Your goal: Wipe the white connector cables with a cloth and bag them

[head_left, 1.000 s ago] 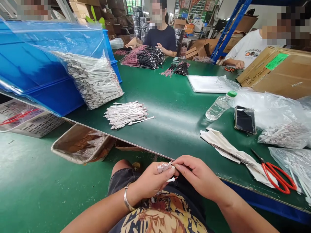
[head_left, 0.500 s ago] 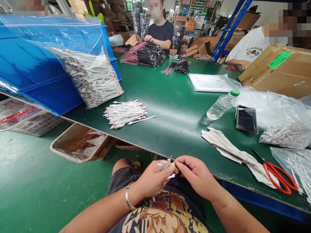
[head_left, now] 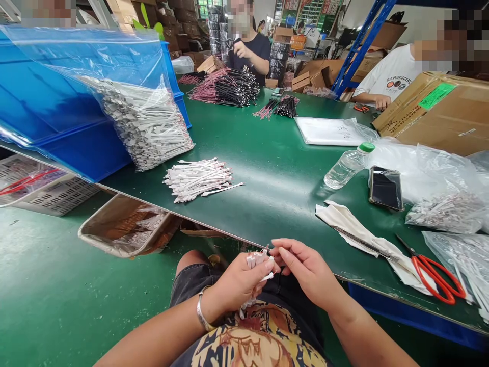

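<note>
My left hand [head_left: 242, 278] is closed around a bundle of short white cables [head_left: 255, 261] with small connectors and thin reddish wire ends sticking up. One white cable juts out toward the right, below the thumb. Close beside the wire ends is my right hand [head_left: 303, 267], its thumb and forefinger apart, with nothing visible between them. Its other fingertips are near the bundle; whether they touch it I cannot tell. On the green table [head_left: 267, 204] ahead lies a pile of similar white cables [head_left: 198, 178].
A clear bag of white cables [head_left: 148, 125] leans on a blue bin [head_left: 57, 102] at left. To the right are a water bottle [head_left: 347, 167], a phone [head_left: 385, 187], tweezers on a white cloth [head_left: 355, 229] and red-handled scissors [head_left: 439, 278]. Two people sit across the table.
My right thumb and forefinger have parted from their pinch at the wire ends. The left hand keeps the bundle in place. The person opposite has raised a hand.
</note>
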A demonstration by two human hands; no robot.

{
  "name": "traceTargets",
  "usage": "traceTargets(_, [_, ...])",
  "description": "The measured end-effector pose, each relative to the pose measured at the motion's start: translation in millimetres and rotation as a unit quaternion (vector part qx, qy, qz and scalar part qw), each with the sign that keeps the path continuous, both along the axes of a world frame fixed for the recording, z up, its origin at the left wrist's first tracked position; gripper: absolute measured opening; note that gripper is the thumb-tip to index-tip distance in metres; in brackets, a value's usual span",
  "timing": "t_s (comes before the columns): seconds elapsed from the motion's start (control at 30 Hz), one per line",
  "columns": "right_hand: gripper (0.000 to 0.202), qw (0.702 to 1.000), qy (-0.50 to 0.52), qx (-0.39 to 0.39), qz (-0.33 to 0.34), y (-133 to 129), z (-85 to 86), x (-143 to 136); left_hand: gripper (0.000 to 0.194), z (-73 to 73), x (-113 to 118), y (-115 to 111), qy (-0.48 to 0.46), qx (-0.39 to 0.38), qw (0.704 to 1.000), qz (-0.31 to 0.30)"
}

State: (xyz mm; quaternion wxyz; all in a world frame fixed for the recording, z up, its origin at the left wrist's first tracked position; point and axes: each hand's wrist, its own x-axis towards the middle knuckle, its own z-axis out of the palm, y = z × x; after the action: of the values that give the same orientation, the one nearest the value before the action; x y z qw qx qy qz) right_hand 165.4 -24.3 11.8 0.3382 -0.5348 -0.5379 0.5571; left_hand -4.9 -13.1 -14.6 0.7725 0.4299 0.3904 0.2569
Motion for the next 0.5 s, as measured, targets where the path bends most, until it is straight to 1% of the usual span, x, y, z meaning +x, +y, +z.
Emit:
traceTargets(0.03, [0.032, 1.0, 0.003, 0.004, -0.002, -0.1, -0.9, -0.6, 0.043, -0.2, -0.2, -0.4, -0.003, -0.002, 1.0, 0.002])
traceTargets(0.1, [0.03, 0.999, -0.008, 0.034, 0.008, -0.7, -2.3, -1.6, 0.043, -0.6, -0.6, -1.0, -0.011, -0.007, 1.0, 0.004])
traceTargets(0.2, [0.023, 0.991, -0.051, 0.12, 0.028, -2.1, -3.5, -2.0, 0.043, -1.3, -1.2, -1.2, -0.017, -0.015, 1.0, 0.005])
traceTargets(0.33, [0.024, 0.963, -0.126, 0.236, 0.042, -4.6, -4.8, 0.4, 0.042, -2.1, -1.8, -0.9, -0.015, -0.013, 1.0, 0.01])
traceTargets(0.4, [0.028, 0.949, -0.155, 0.27, 0.044, -6.4, -5.4, 2.2, 0.042, -2.2, -1.9, -1.0, -0.012, -0.011, 1.0, 0.011])
traceTargets(0.5, [0.031, 0.939, -0.175, 0.29, 0.051, -9.8, -5.3, 3.6, 0.04, -1.7, -2.0, -1.3, -0.011, -0.004, 1.0, 0.012])
